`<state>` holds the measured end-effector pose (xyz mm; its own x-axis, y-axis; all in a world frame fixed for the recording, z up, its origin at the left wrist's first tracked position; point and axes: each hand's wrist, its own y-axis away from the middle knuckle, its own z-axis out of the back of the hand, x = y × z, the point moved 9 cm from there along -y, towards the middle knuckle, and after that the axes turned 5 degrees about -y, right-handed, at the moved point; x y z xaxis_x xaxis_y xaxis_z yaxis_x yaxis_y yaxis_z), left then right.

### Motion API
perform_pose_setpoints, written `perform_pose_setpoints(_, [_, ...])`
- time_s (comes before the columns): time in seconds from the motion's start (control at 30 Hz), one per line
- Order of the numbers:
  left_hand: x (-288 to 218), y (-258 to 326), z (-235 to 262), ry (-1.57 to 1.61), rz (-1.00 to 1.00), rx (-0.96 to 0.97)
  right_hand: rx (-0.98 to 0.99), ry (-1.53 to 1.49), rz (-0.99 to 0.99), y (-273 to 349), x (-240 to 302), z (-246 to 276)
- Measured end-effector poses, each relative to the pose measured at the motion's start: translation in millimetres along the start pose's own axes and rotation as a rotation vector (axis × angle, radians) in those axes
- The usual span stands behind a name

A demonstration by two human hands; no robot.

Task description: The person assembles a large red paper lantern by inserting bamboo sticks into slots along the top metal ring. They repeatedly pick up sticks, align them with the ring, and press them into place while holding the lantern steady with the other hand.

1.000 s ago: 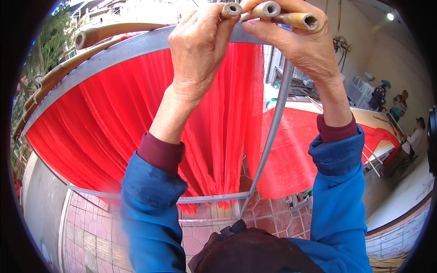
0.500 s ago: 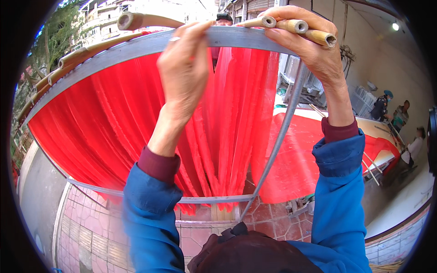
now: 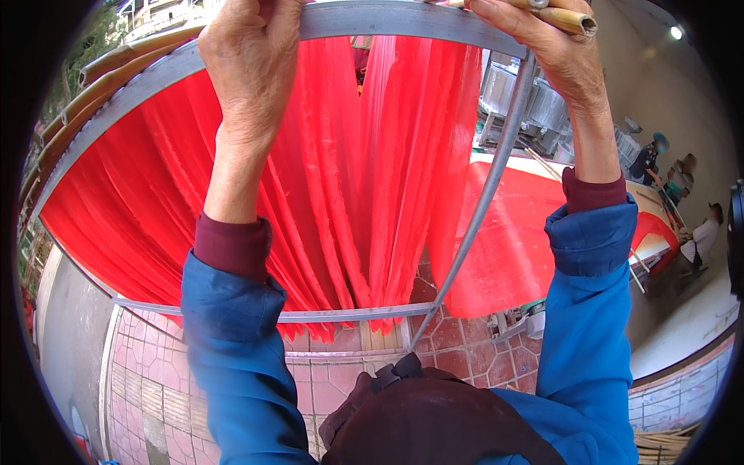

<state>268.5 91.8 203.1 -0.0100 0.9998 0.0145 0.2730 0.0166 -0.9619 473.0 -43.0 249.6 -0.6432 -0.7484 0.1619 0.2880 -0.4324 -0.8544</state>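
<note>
1. Head view: a bamboo pole (image 3: 570, 17) is lying across the grey metal rail (image 3: 387, 19) at the top of the frame, and the right hand (image 3: 542, 43) is curling its fingers over that pole and pressing it onto the rail.
2. The left hand (image 3: 252, 58) is reaching up to the same rail further left; whether its fingers are closing round the rail cannot be told, as they are running past the picture's top edge.
3. Both forearms are stretching straight up, in blue sleeves with dark red cuffs.
4. Red cloth (image 3: 325, 194) is hanging in long folds from the rail, down to a lower grey bar (image 3: 310, 316).
5. More bamboo poles (image 3: 116, 66) are resting along the frame at upper left.
6. Below, a paved floor of reddish tiles (image 3: 325, 380) is showing.
7. At right, more red cloth (image 3: 527, 240) is lying spread on a table, and people (image 3: 682, 201) are standing beside it by a pale wall.
</note>
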Motion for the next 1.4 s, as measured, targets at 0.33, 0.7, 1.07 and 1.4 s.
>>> perform_pose_setpoints(0.33, [-6, 0, -1, -0.055, 0.006, 0.021, 0.011, -0.019, 0.078, 0, 4, -6])
perform_pose_setpoints(0.7, [-34, -2, -19, -0.182, -0.217, 0.084, -0.03, -0.124, -0.029, 0, -8, -4])
perform_pose_setpoints(1.07, [-35, 0, -32, -0.128, -0.206, 0.053, 0.007, -0.09, 0.057, -2, 0, -8])
perform_pose_setpoints(1.4, [-44, 1, -40, -0.116, -0.278, 0.035, -0.012, -0.061, -0.02, -3, -1, -10])
